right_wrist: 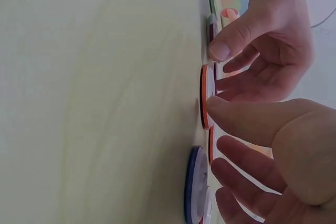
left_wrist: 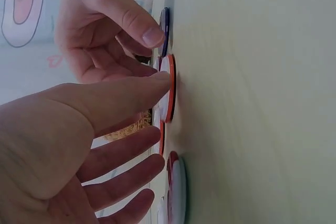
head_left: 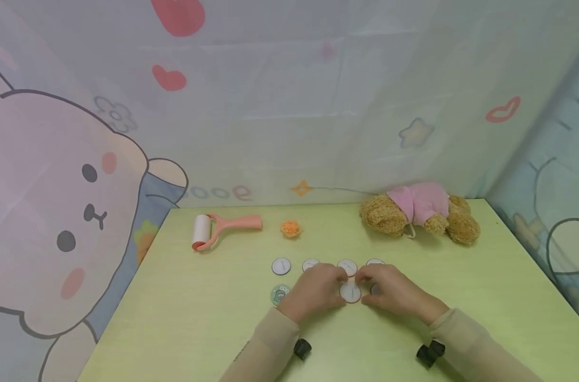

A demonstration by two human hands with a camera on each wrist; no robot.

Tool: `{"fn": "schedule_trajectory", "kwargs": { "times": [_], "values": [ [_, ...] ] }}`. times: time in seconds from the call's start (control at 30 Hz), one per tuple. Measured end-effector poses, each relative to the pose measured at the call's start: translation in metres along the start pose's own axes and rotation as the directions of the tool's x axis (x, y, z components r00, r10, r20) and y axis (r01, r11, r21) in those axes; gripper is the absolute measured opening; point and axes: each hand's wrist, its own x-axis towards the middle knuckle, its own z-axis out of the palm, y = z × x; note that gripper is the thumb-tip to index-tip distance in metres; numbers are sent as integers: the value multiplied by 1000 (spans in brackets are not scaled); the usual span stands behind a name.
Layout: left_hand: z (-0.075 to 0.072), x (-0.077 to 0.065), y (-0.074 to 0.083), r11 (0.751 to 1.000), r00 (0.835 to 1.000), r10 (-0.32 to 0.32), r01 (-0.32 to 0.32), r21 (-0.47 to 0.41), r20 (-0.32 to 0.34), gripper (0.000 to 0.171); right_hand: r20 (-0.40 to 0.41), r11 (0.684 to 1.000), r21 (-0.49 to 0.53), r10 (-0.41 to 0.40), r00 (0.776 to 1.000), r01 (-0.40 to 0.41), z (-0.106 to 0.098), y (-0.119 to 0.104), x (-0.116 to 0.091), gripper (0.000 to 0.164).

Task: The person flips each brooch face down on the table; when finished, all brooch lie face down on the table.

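A white round badge [head_left: 350,292] with an orange-red rim lies flat on the table between the two hands; a thin line like a pin crosses its face. My left hand [head_left: 319,289] is at its left side and my right hand [head_left: 391,291] at its right, fingers loosely bent. In the wrist views the left thumb [left_wrist: 142,93] and right thumb [right_wrist: 247,119] overlap its edge; whether they touch it, I cannot tell. A dark-rimmed badge [head_left: 375,289] is partly hidden by the right hand. Left of the left hand lies a green badge [head_left: 279,294] with a cartoon picture.
Behind the hands runs a row of white badges [head_left: 281,266]. Farther back are a pink-handled roller [head_left: 236,223], a small orange heap [head_left: 291,228] and a plush toy in pink [head_left: 420,207]. A printed curtain [head_left: 289,106] stands behind the table [head_left: 174,318].
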Motion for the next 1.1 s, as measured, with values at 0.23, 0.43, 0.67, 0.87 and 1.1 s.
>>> {"fn": "schedule_trajectory", "kwargs": {
  "times": [0.23, 0.43, 0.67, 0.87, 1.1],
  "values": [
    [-8, -6, -9, 997, 1000, 28, -29, -69, -11, 40, 19, 1000, 17, 23, 1000, -24, -5, 2, 0, 37],
    [-14, -14, -21, 979, 996, 82, -84, -184, -15, 39, 18, 999, 34, 12, 1000, -12, -6, -1, 2, 38],
    [-23, -22, -29, 977, 998, 47, -39, -208, 32, 43, 16, 1000, 20, -4, 1000, 4, -4, -11, 10, 33],
    [-24, -27, -39, 986, 998, 62, -60, -155, 5, 37, 12, 1000, 1, -16, 1000, 16, 3, -16, 20, 33],
    [-27, -34, -45, 994, 998, 65, -64, -89, 13, 38, 18, 996, 35, -87, 996, 86, 12, -22, 34, 33]
  ]
}}
